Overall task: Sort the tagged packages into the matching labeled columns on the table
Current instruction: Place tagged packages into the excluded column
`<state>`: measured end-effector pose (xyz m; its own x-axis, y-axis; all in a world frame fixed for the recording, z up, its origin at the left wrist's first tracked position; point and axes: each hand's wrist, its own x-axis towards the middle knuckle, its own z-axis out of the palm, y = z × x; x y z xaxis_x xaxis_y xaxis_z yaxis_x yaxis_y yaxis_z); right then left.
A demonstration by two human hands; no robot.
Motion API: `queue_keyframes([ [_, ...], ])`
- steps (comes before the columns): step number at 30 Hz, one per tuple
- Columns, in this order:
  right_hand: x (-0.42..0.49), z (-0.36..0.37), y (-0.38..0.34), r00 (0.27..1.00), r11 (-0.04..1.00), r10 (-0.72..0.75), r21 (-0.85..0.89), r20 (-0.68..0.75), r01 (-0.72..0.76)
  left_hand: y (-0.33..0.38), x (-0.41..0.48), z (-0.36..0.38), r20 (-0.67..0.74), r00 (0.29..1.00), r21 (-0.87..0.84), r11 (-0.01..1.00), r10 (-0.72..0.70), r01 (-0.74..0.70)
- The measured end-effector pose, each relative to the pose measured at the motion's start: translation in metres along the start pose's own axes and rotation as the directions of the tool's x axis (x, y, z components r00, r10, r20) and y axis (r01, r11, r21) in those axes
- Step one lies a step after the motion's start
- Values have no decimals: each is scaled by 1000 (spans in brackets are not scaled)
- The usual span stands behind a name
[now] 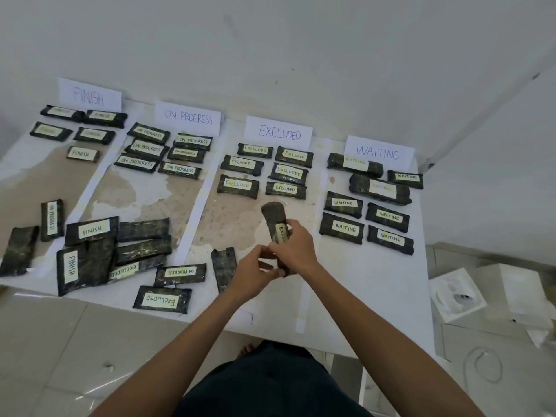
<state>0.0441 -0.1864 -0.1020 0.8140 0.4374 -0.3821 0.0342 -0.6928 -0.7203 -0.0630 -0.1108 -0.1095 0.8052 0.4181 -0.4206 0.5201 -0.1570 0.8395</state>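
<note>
Head view, sole entry.

1. Right hand (296, 249): fingers (292, 233) were curled round the middle of one dark package (273, 216). They partly covered its pale tag (282, 233), on which only "EXCL" was legible.
2. Left hand (254, 276): fingers (264, 253) were bent in against the near end of the same package, gripping it just below the right hand. The two hands touched.
3. The package pointed away from the person, over the near part of the third column. Whether its far end met the worktop (361, 281) could not be told.
4. Four paper signs stood along the wall, left to right: FINISH sign (89, 96), ON PROGRESS sign (188, 117), EXCLUDED sign (279, 133), WAITING sign (378, 152).
5. Sorted packages lay below each sign:
   - five FINISH packages (80, 153)
   - six ON PROGRESS packages (179, 169)
   - six EXCLUDED packages (285, 188)
   - seven WAITING packages (341, 227)
6. White paper strips (195, 212) lay between the columns.
7. An unsorted heap (120, 251) sat at the near left of the worktop. Its packages overlapped, some tag-down, with visible tags reading FINISH, EXCLUDED and ON PROGRESS.
8. A tag-down package (223, 267) lay just beside the left hand.
9. White boxes (457, 293) sat on the floor to the right of the worktop.
</note>
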Motion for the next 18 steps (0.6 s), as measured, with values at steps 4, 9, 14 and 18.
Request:
queue_keyframes([
  [4, 48, -9, 2, 975, 883, -213, -414, 70, 222, 1, 33, -16, -110, 994, 100, 995, 6, 5],
  [9, 95, -6, 6, 941, 724, -280, -602, 188, 336, -7, 66, -43, -168, 986, 246, 969, 12, 30],
  [14, 111, -1, 15, 926, 688, -290, -621, 240, 376, -15, 77, -59, -186, 982, 306, 952, 36, 23],
  [18, 115, -4, 19, 932, 724, -300, -589, 202, 360, -22, 76, -67, -189, 982, 302, 953, 26, 33],
])
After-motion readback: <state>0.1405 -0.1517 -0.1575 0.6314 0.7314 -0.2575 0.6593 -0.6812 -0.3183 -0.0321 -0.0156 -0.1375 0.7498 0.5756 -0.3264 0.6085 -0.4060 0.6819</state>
